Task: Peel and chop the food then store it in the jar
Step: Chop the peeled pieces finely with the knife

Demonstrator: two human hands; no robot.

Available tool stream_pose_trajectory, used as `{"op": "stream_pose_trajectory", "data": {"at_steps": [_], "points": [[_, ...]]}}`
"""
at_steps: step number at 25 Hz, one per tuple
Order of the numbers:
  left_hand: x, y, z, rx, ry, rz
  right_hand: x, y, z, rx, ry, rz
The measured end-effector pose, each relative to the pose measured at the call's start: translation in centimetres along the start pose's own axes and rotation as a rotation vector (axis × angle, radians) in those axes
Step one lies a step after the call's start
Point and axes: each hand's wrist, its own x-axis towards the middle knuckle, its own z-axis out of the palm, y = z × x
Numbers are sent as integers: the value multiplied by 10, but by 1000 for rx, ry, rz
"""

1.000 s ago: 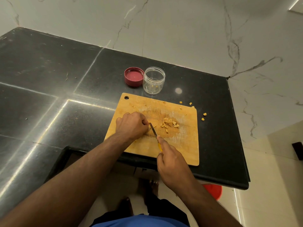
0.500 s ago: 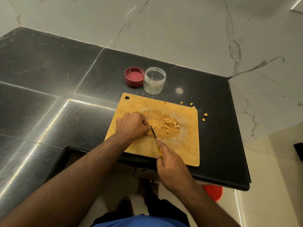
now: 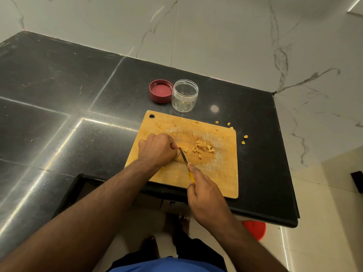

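Observation:
A wooden cutting board lies at the counter's front edge. On it sits a small pile of chopped yellow food pieces. My left hand is curled on the board's left half, holding a piece of food that its fingers mostly hide. My right hand grips a yellow-handled knife, whose blade touches the board right beside my left fingertips. Behind the board stands an open clear jar with a few pieces inside, and its red lid lies upside down to the left.
The black stone counter stretches left and back to a white marble wall. Stray food bits lie on the counter off the board's right rear corner. A red object sits on the floor below the counter edge.
The knife blade has stayed beside my left fingertips with small cutting motions. Both hands keep nearly the same place on the board.

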Motion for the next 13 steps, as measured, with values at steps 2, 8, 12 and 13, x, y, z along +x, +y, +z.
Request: {"op": "stream_pose_trajectory", "data": {"at_steps": [2, 8, 12, 13], "points": [[-1, 1, 0, 8, 5, -3, 2, -1, 1, 0, -14, 9], [-2, 3, -1, 30, 16, -12, 12, -1, 1, -6, -59, 5], [0, 2, -1, 36, 5, -23, -2, 2, 1, 31, -62, 18], [0, 1, 0, 32, 1, -22, -9, 4, 1, 34, -63, 25]]}}
